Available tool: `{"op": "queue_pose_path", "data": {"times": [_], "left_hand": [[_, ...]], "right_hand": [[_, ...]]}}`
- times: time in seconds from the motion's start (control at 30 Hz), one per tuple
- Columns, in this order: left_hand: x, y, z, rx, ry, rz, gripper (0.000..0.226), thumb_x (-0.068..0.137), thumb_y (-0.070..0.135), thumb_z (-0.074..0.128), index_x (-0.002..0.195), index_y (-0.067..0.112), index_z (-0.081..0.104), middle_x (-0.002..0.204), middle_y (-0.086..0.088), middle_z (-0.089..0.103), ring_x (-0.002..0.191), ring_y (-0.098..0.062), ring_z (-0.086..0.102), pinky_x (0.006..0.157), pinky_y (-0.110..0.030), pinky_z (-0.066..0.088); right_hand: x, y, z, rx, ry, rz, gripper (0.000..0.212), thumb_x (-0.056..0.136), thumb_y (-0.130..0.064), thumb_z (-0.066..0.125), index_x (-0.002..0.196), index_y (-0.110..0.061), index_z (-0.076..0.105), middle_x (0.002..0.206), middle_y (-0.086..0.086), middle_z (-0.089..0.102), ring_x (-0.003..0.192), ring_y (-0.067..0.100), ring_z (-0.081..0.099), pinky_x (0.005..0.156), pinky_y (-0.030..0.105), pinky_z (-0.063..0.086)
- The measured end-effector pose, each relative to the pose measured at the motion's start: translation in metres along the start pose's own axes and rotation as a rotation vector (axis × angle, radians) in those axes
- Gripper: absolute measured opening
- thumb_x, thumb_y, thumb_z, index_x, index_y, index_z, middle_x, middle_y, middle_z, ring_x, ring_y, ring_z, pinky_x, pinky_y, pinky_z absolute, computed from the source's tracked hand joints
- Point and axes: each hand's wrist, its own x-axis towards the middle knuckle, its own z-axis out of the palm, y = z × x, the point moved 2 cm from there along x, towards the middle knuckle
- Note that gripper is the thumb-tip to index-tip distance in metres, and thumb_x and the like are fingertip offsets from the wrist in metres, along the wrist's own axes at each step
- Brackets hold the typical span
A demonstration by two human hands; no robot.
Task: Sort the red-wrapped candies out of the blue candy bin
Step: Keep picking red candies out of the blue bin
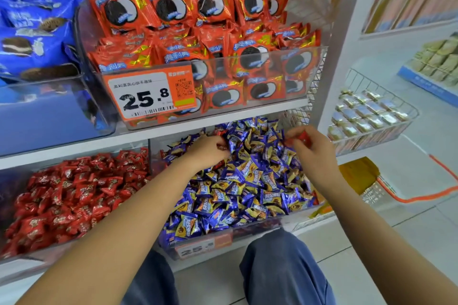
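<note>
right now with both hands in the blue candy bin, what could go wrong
The right hand pinches a red-wrapped candy only at its fingertips, so it might slip back among the blue-and-gold wrapped candies. The left hand digs into a pile heaped near the clear plastic bin front, so blue ones could spill out.

A shop, a snack or candy store: white shelves [178,129] carry clear bins of wrapped sweets and biscuit packs, an orange price tag [148,93] reads 25.8 with barcode, and wire baskets [376,116] hold more packaged goods.
</note>
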Motion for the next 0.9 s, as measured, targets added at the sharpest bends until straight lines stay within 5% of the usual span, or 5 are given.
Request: {"op": "queue_pose_path", "data": {"times": [0.13,0.33,0.6,0.73,0.9], "left_hand": [[0.003,-0.002,0.007,0.055,0.061,0.003,0.027,0.089,0.027,0.064,0.110,0.012,0.055,0.098,-0.003,0.054,0.086,-0.021,0.053,0.069,-0.030,0.040],[-0.002,-0.022,0.000,0.067,0.170,-0.077,0.009,0.088,0.024,0.054,0.094,0.019,0.050,0.082,0.002,0.054,0.075,-0.018,0.051,0.063,-0.033,0.040],[0.002,-0.033,-0.010,0.037,0.246,-0.071,0.032,0.096,0.027,0.050,0.126,0.019,0.058,0.127,-0.003,0.059,0.111,-0.025,0.057,0.088,-0.034,0.047],[0.018,-0.021,-0.004,-0.085,0.226,-0.011,0.058,0.089,-0.001,0.043,0.142,0.023,0.043,0.145,-0.011,0.043,0.082,-0.028,0.063,0.060,-0.029,0.046],[0.033,-0.011,0.014,0.053,0.091,-0.016,0.058,0.095,0.004,0.045,0.148,0.023,0.030,0.152,-0.014,0.027,0.108,-0.038,0.057,0.064,-0.032,0.045]], "right_hand": [[0.009,0.003,-0.017,-0.060,0.120,0.085,0.026,0.088,0.000,0.045,0.091,-0.017,0.064,0.084,0.014,0.066,0.073,0.035,0.057,0.063,0.040,0.047],[0.022,0.005,0.000,-0.405,0.024,0.069,0.030,0.089,-0.017,0.050,0.061,-0.009,0.056,0.050,0.003,0.042,0.047,0.018,0.039,0.049,0.027,0.026],[0.039,0.006,0.038,-0.985,-0.221,0.079,0.016,0.091,-0.003,0.049,0.100,-0.002,0.061,0.101,0.016,0.065,0.095,0.033,0.063,0.066,0.035,0.042],[0.038,0.014,0.039,-1.050,-0.270,0.089,0.019,0.088,0.003,0.051,0.104,-0.002,0.061,0.106,0.014,0.063,0.098,0.032,0.062,0.068,0.035,0.042],[0.029,0.024,0.038,-1.005,-0.251,0.002,0.019,0.093,-0.004,0.046,0.112,-0.004,0.047,0.103,0.014,0.062,0.092,0.034,0.063,0.063,0.035,0.040]]}}
